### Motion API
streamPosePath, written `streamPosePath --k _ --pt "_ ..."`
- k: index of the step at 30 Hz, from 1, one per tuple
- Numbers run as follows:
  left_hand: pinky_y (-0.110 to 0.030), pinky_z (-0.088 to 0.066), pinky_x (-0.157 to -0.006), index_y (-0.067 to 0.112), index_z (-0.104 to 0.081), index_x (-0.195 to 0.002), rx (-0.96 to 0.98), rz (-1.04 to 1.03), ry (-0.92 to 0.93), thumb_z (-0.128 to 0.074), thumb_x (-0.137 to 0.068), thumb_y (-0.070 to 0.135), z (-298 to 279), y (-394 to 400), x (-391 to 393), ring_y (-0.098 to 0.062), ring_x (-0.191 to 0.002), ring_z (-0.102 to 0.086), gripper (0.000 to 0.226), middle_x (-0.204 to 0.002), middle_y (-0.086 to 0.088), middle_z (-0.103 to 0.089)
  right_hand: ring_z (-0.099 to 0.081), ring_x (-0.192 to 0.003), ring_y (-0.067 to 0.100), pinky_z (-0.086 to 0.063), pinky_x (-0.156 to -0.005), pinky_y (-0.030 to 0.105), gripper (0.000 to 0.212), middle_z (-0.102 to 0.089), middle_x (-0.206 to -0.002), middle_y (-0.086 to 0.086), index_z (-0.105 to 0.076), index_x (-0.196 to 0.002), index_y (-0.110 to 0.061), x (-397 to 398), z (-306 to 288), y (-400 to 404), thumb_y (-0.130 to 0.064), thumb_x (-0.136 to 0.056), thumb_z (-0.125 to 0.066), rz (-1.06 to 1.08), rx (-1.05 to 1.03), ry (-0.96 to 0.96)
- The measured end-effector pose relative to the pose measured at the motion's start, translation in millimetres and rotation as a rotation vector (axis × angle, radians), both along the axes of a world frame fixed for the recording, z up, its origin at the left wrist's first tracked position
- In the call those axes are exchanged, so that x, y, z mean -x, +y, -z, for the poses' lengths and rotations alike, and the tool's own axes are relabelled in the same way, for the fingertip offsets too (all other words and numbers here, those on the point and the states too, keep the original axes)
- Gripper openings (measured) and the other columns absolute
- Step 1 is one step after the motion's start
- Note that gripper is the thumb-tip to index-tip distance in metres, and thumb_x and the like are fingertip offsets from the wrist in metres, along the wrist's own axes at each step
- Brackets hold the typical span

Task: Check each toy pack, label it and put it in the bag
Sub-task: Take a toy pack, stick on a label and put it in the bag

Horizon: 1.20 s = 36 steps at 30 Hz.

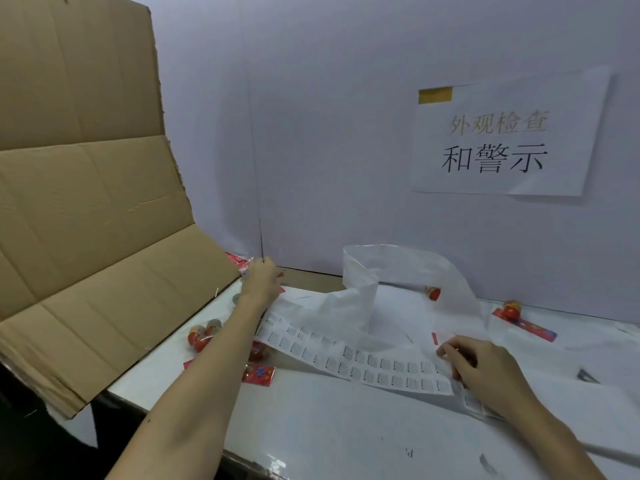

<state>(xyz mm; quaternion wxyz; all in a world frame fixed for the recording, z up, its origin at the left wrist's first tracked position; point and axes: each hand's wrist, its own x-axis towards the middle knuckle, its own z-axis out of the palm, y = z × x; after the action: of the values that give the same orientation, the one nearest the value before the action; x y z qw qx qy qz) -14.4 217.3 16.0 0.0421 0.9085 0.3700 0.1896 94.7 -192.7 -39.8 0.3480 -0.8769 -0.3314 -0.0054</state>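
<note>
The left hand (260,279) is stretched to the far edge of the white table (332,427), left of centre in the frame, where its fingers are curled round a toy pack (240,260) with red print, of which only a corner is seen past the knuckles. The right hand (483,367) is laid at lower right on the end of the label sheet (363,362); its fingertips are bent down onto the paper (whether a label is pinched cannot be told). The sheet is spread across the middle of the frame, partly under the translucent white bag (398,282), which is stood open behind it. A few loose packs (204,336) are seen by the left forearm at centre left, and another pack (519,318) is lain at far right, near the wall. A flattened cardboard box (90,209) is propped at upper left, and a paper sign (502,140) is taped to the wall at upper right.
</note>
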Motion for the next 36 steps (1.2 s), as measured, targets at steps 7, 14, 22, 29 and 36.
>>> streamPosePath --k 7,14,22,29,36 --pt "-0.069 -0.023 -0.116 0.015 -0.053 -0.128 -0.316 -0.066 0.099 -0.051 -0.108 0.036 -43.6 -27.0 -13.1 -0.037 -0.13 -0.051 0.029 -0.119 -0.004 -0.072 -0.063 -0.065 -0.003 -0.041 -0.059 0.014 0.021 -0.067 -0.066 -0.024 -0.064 -0.084 -0.049 -5.5 6.5 2.7 -0.036 -0.101 -0.063 0.002 0.081 -0.094" --pt "-0.069 0.016 -0.117 0.026 -0.07 -0.119 -0.5 0.163 -0.097 -0.056 -0.086 -0.005 -78.7 -108.8 -38.3 -0.037 -0.152 -0.032 0.048 -0.115 0.004 -0.076 -0.057 -0.077 -0.001 -0.039 -0.062 0.013 0.026 -0.054 -0.089 -0.017 -0.054 -0.125 -0.067 -0.4 6.7 1.9 -0.06 -0.1 -0.049 -0.085 0.192 -0.179" --pt "-0.058 -0.032 -0.119 0.018 -0.067 -0.127 -0.381 0.667 -0.499 -0.057 -0.099 0.0 -0.1 -231.9 -50.7 -0.031 -0.127 -0.063 0.034 -0.126 0.002 -0.073 -0.057 -0.08 0.0 -0.042 -0.063 0.013 0.03 -0.052 -0.094 -0.015 -0.065 -0.13 -0.046 0.1 11.1 4.5 -0.047 -0.102 -0.058 -0.048 0.139 -0.127" --pt "-0.036 -0.059 -0.075 0.012 -0.066 -0.129 0.103 0.707 -0.807 -0.053 -0.109 0.017 51.6 -250.9 -54.4 -0.023 -0.094 -0.072 0.025 -0.122 -0.002 -0.071 -0.065 -0.098 0.016 -0.055 -0.089 0.031 0.036 -0.066 -0.116 0.0 -0.06 -0.139 -0.022 -7.1 15.3 5.5 -0.023 -0.104 -0.059 0.099 -0.142 0.063" --pt "-0.044 -0.062 -0.054 0.036 -0.059 -0.122 0.854 0.819 -0.811 -0.041 -0.113 0.036 50.5 -249.2 -44.6 -0.023 -0.062 -0.075 0.02 -0.085 0.003 -0.073 -0.074 -0.099 0.024 -0.06 -0.087 0.044 0.047 -0.077 -0.107 -0.004 -0.061 -0.133 -0.029 -7.4 -0.9 6.3 -0.057 -0.095 -0.058 0.047 -0.62 0.423"
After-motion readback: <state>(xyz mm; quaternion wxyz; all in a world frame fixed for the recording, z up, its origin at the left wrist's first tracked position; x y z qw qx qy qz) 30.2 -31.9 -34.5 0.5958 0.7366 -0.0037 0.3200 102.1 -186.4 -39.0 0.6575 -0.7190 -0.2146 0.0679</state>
